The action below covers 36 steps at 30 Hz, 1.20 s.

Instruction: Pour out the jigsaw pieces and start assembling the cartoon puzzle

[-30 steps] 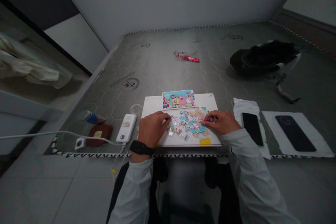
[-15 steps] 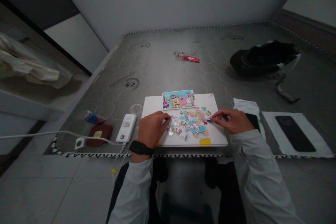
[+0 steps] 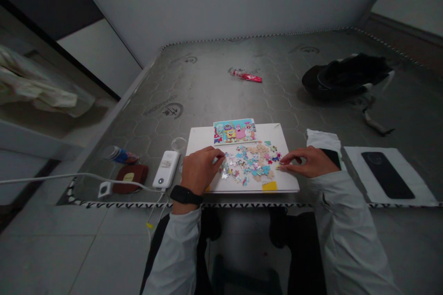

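Loose jigsaw puzzle pieces (image 3: 254, 159) lie spread over a white box (image 3: 200, 136). A colourful cartoon picture card (image 3: 234, 132) rests at the back of that box. At the left edge of the pieces, my left hand (image 3: 201, 168) is closed in a pinch, a black band on its wrist; whatever is between the fingertips is too small to tell. On the right edge, my right hand (image 3: 306, 162) pinches a small yellowish puzzle piece (image 3: 278, 166) at the box surface, thumb and forefinger close together.
Left of the box are a white power bank (image 3: 166, 169) with a cable, a brown case (image 3: 131, 178) and a bottle (image 3: 119, 154). To the right lie a phone box (image 3: 387, 175) and a black cap (image 3: 346, 78). A red packet (image 3: 246, 75) lies farther back.
My right hand has moved slightly toward me and right, from the dark pieces at the edge to a yellowish one. My left hand stays nearly still.
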### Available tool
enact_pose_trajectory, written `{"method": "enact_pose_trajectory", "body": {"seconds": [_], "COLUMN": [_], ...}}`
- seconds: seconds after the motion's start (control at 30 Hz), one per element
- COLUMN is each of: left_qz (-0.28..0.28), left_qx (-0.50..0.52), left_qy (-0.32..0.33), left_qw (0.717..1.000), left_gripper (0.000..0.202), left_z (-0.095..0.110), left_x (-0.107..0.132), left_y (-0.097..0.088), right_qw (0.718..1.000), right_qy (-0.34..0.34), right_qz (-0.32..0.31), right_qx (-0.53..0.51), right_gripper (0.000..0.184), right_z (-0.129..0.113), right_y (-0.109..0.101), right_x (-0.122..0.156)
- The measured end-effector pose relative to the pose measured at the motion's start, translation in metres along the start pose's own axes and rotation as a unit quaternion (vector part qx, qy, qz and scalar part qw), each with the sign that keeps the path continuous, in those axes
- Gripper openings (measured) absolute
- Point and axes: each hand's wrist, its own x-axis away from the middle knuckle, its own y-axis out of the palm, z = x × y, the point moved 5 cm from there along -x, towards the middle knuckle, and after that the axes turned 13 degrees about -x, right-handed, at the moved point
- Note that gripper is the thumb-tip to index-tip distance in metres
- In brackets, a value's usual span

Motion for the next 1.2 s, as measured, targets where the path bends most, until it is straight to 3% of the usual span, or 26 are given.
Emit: {"method": "enact_pose_trajectory", "body": {"seconds": [0.17,0.33,0.57,0.83,1.07,1.2], "left_qz": [0.002,0.003,0.000,0.002,0.009,0.010], "left_qx": [-0.001,-0.003,-0.005,-0.009,-0.008,-0.011], "left_qy": [0.003,0.006,0.008,0.007,0.009,0.006], "left_qw": [1.000,1.000,1.000,1.000,1.000,1.000], "left_gripper": [0.013,0.013,0.013,0.012,0.013,0.013], "left_z": [0.001,0.002,0.003,0.005,0.003,0.003], "left_x": [0.000,0.001,-0.001,0.000,0.000,0.000], "left_y": [-0.001,0.001,0.001,-0.001,0.000,-0.001], "right_qw": [1.000,0.998,0.995,0.997,0.994,0.989], "right_qy": [0.000,-0.023,0.024,0.029,0.003,-0.002], "right_qz": [-0.010,-0.037,-0.098,-0.073,-0.090,-0.106], "right_qx": [-0.029,-0.046,0.026,0.022,-0.062,-0.099], "right_gripper": [0.042,0.033,0.023,0.023,0.029,0.022], "right_z": [0.002,-0.010,-0.030,-0.026,-0.026,-0.022], "right_y": [0.000,0.013,0.033,0.030,0.028,0.027], "right_x": [0.000,-0.008,-0.017,-0.019,-0.018,-0.013]}}
